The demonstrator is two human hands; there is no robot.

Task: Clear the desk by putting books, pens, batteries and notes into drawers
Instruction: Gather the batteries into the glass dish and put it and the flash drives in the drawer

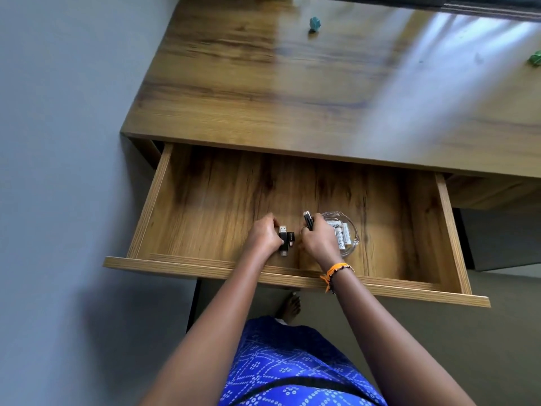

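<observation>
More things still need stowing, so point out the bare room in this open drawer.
Bare: the drawer floor left of the left hand, the whole back strip under the desk edge, and right of the glass dish. Crowded: front centre, with USB sticks, right hand and batteries.
</observation>
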